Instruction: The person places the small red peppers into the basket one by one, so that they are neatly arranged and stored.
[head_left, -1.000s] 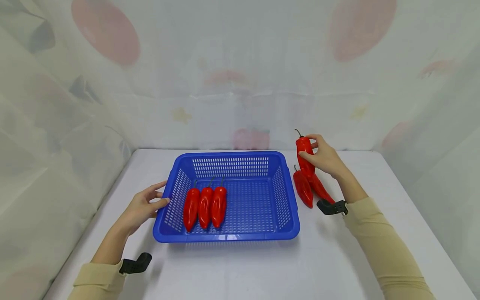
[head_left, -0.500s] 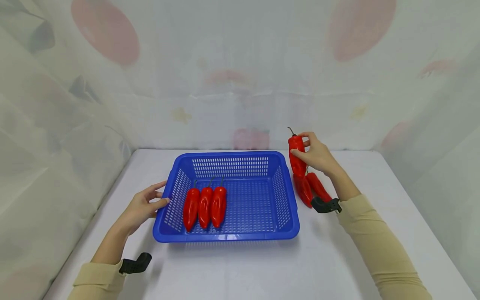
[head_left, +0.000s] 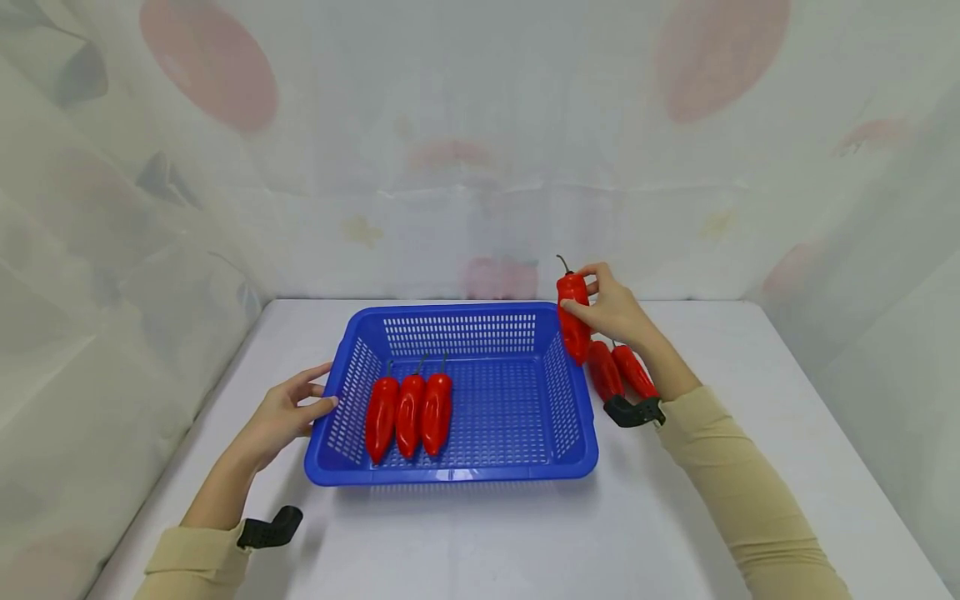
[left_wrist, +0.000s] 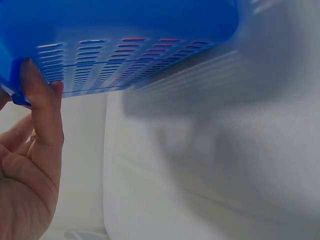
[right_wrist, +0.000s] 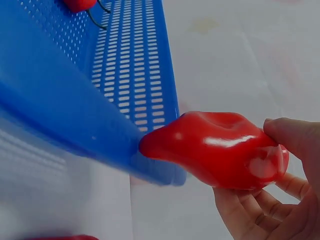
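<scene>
My right hand (head_left: 611, 312) pinches a red chili pepper (head_left: 573, 312) near its stem end, thumb on one side and fingers on the other. In the head view this pepper overlaps the back right corner of the blue plastic basket (head_left: 450, 475), its tip pointing down. The right wrist view shows the held pepper (right_wrist: 215, 147) with its tip right at the basket rim (right_wrist: 155, 165). My left hand (head_left: 281, 412) grips the basket's left rim, thumb on top; the left wrist view shows its thumb (left_wrist: 40, 100) against the blue wall. Three red peppers (head_left: 409, 417) lie side by side in the basket's left half.
Two more red peppers, one (head_left: 604, 371) nearer the basket and one (head_left: 634, 371) farther right, lie on the white table (head_left: 480, 542) under my right forearm. A patterned white curtain (head_left: 450, 225) stands behind the table and along both sides.
My right hand has carried the pepper leftward, from above the table peppers to the basket's back right corner. The left hand and basket have stayed put.
</scene>
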